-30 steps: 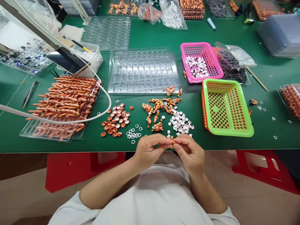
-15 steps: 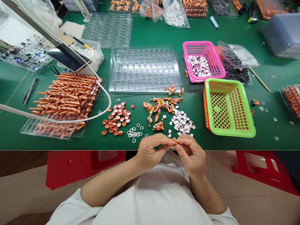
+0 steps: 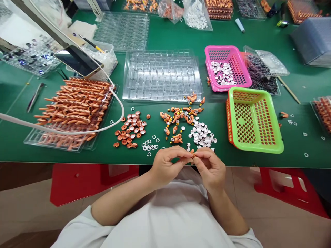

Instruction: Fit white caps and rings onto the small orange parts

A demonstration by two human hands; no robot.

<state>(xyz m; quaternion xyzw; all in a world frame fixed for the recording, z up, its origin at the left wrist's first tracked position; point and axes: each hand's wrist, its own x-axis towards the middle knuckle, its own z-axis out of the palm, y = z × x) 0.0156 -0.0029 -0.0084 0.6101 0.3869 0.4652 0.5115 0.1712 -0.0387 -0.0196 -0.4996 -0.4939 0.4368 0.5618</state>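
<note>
Both my hands meet at the table's front edge, fingertips pinched on a small orange part [image 3: 192, 154] that they mostly hide. My left hand [image 3: 168, 164] grips it from the left, and my right hand [image 3: 210, 168] from the right. Just beyond them lie white round caps [image 3: 202, 134] in a loose heap. Orange curved pieces with yellow ends [image 3: 178, 119] are scattered behind. To the left are thin white rings [image 3: 150, 146] and brown-orange cups with pale insides [image 3: 130, 131].
A green basket [image 3: 278, 137] nested in a red one stands at right, a pink basket [image 3: 244, 74] with white pieces behind it. Clear plastic trays [image 3: 160, 74] lie mid-table. At left, a white cable [image 3: 122, 108] loops past stacked orange parts [image 3: 77, 103] and a phone [image 3: 77, 62].
The view has shifted slightly, so the table's things appear a little further right. My hands stay together on the small orange part, with barely any finger movement.
</note>
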